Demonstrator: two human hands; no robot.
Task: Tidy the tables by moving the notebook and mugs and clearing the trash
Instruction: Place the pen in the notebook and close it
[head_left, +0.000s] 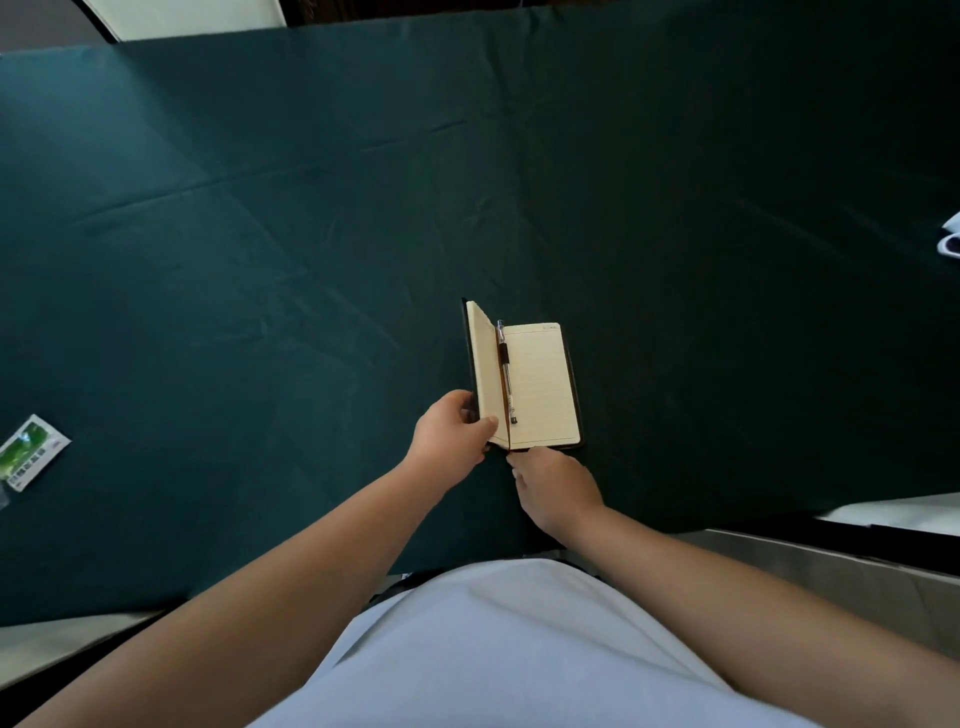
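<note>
Dark green cloth (311, 234) covers the table where I see the small dark-covered notebook with lined cream pages (540, 387) lying half open. My left hand (451, 437) pinches its raised left cover and pages, thumb on the inner page. A clear ballpoint pen (505, 371) rests in the gutter just beyond that thumb. My right hand (553, 491) curls loosely, fingertips touching the notebook's near edge. A green-and-white sachet (31, 452) lies far left of the fingers.
</note>
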